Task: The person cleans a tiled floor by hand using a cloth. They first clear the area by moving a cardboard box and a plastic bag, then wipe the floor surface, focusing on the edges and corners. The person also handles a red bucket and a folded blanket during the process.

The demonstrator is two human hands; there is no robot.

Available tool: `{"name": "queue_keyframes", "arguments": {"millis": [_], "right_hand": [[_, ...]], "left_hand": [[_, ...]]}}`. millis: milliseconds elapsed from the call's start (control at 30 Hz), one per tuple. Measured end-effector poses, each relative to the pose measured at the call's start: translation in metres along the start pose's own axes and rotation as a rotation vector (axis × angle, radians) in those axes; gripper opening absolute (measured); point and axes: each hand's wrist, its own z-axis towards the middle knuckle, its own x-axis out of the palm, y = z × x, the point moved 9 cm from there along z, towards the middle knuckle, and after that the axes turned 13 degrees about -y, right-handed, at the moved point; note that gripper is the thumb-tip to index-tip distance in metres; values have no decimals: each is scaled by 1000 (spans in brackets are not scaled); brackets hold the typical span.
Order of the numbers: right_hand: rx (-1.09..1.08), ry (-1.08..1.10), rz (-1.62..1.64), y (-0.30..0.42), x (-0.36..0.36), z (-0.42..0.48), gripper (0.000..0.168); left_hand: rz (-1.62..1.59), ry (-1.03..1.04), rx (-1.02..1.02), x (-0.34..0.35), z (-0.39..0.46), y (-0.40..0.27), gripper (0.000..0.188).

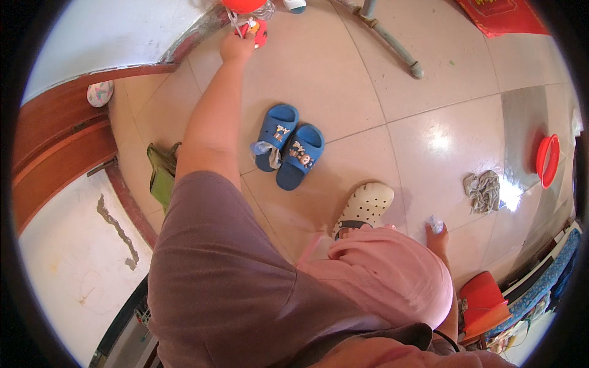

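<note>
My left hand [237, 47] reaches far forward at the top left and grips a small red item with a cartoon figure [258, 33], perhaps a child's shoe; its kind is not certain. A red round object [244, 4] lies just beyond it. My right hand [436, 232], low on the right, holds a crumpled clear plastic piece [435, 224]. Between the hands, a pair of blue slide sandals [297, 156] lies on the tiles, with crumpled plastic or cloth [267, 149] at the left one. One cream clog [368, 202] is on my foot, partly behind pink clothing.
A grey rag [482, 191] and a red plastic ring [547, 161] are on the right. A grey metal stand leg [395, 48] crosses the top. A green bag [161, 179] and a patterned ball [100, 93] lie left, near the wooden door frame. A red container [483, 301] stands lower right.
</note>
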Motion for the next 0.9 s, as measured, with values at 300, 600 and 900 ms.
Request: {"name": "queue_keyframes", "arguments": {"millis": [300, 600, 900], "right_hand": [[-59, 10, -102, 39, -7, 0, 48], [63, -107, 264, -22, 10, 13, 46], [686, 176, 1293, 110, 17, 8, 43]], "left_hand": [[-943, 129, -542, 56, -27, -53, 37], [-1221, 191, -849, 57, -92, -55, 14], [-1722, 1123, -1368, 38, -353, -152, 26]]}}
